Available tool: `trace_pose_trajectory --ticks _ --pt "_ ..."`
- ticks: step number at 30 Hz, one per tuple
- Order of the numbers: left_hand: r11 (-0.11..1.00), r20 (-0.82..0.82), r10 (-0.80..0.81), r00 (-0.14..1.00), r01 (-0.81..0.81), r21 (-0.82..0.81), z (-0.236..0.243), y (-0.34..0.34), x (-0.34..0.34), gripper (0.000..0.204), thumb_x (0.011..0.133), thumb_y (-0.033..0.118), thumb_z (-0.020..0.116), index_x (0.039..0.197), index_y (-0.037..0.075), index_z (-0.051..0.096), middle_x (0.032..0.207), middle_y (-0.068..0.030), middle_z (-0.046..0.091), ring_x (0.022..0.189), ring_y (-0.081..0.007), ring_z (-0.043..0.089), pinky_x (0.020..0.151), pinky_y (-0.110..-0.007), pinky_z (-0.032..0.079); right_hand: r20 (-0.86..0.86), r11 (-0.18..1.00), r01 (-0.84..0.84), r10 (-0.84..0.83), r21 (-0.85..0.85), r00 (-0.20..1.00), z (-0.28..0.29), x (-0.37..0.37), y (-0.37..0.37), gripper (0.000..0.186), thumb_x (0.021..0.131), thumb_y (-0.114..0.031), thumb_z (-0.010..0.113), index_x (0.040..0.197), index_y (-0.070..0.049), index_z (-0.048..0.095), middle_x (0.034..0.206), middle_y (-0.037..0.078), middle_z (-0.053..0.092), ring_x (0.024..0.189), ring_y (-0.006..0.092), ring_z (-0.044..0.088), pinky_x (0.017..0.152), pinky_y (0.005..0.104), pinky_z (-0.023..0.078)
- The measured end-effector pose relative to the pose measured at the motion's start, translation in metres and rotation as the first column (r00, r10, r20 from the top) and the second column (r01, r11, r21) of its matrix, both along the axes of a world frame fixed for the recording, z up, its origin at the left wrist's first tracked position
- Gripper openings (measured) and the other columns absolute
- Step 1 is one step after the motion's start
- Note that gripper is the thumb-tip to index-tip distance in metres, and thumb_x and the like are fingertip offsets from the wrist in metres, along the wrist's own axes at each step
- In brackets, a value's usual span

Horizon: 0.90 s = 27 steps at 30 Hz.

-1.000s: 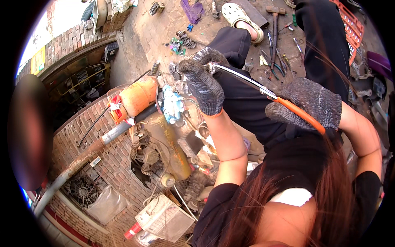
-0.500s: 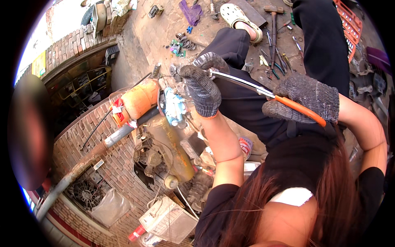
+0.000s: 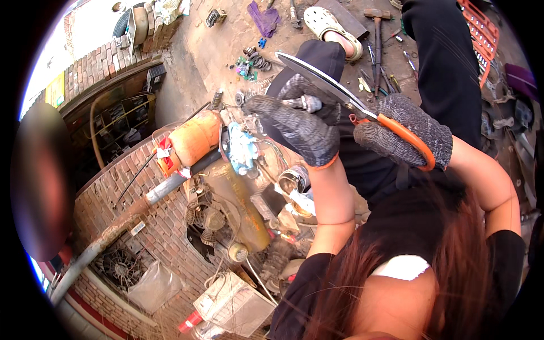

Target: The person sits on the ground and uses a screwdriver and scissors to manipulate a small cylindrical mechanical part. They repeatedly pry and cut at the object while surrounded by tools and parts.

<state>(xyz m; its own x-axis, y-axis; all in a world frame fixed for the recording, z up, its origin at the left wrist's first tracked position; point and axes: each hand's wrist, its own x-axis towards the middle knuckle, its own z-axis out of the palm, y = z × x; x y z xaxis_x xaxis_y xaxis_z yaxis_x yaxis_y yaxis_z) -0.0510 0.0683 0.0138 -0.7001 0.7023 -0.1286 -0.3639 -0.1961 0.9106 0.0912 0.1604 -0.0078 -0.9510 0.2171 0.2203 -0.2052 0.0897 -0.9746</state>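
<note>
Gloved in grey knit, my left hand [image 3: 294, 124] is closed around a small cylindrical metal part [image 3: 309, 103] above my dark-trousered lap. Just to the right, my right hand [image 3: 396, 129] grips a long orange-handled cutting tool, probably shears [image 3: 323, 79], whose silver blade points up and left over the left hand and the metal part. The blade's tip is clear of the metal part. A small reddish bit [image 3: 356, 120] shows at the tool's pivot; what it is I cannot tell.
Hammer [image 3: 377, 51], pliers, several tools and an orange tool tray [image 3: 479, 39] lie on the ground ahead. At left stand an orange tank [image 3: 191, 139], a rusty pipe [image 3: 124, 212], a yellow cylinder [image 3: 232, 201] and brick walling [image 3: 99, 170]. A blurred area [image 3: 42, 181] edges the far left.
My left hand has shifted right and down with the metal part, now more exposed. The blade has swung up off that part, and my right hand has moved slightly left.
</note>
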Motion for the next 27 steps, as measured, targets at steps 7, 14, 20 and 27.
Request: trace_pose_trajectory --ticks 7,14,20,27 --pt "0.999 0.564 -0.011 0.825 -0.017 0.045 0.040 0.007 -0.011 0.082 0.089 0.061 0.021 0.112 -0.012 0.049 0.099 -0.0199 0.062 0.082 -0.0279 0.062 0.069 -0.033 0.054 0.243 0.999 0.015 -0.003 -0.045 0.970 0.010 0.024 0.000 0.027 0.081 -0.022 0.062 0.096 0.000 0.060 0.080 0.018 0.060 0.072 0.0331 0.057 0.062 0.0377 0.044" --pt "0.986 0.431 0.166 0.887 -0.136 -0.100 0.028 0.004 -0.012 0.076 0.089 0.061 0.024 0.099 -0.005 0.059 0.082 -0.0141 0.065 0.067 -0.0228 0.062 0.057 -0.028 0.054 0.303 0.987 -0.030 -0.020 0.160 0.953 0.032 0.034 0.013 0.033 0.077 -0.023 0.063 0.102 -0.002 0.057 0.082 0.017 0.058 0.074 0.0363 0.053 0.066 0.0408 0.041" --pt "0.951 0.169 0.253 0.953 -0.213 -0.225 0.020 0.001 -0.015 0.078 0.085 0.068 0.027 0.081 -0.002 0.061 0.058 -0.0055 0.056 0.044 -0.0131 0.047 0.039 -0.022 0.038 0.357 0.976 -0.016 -0.065 0.218 0.932 0.036 0.038 0.008 0.038 0.072 -0.025 0.069 0.099 -0.001 0.058 0.084 0.017 0.059 0.077 0.0360 0.054 0.070 0.0395 0.043" --pt "0.984 -0.003 0.095 0.996 -0.094 -0.151 0.018 -0.005 -0.019 0.084 0.086 0.068 0.019 0.077 -0.004 0.061 0.048 -0.0013 0.046 0.036 -0.0082 0.034 0.033 -0.020 0.022 0.358 0.959 0.008 -0.114 0.284 0.927 0.038 0.051 0.012 0.043 0.069 -0.025 0.073 0.101 0.000 0.058 0.086 0.016 0.059 0.080 0.0355 0.054 0.073 0.0399 0.043"
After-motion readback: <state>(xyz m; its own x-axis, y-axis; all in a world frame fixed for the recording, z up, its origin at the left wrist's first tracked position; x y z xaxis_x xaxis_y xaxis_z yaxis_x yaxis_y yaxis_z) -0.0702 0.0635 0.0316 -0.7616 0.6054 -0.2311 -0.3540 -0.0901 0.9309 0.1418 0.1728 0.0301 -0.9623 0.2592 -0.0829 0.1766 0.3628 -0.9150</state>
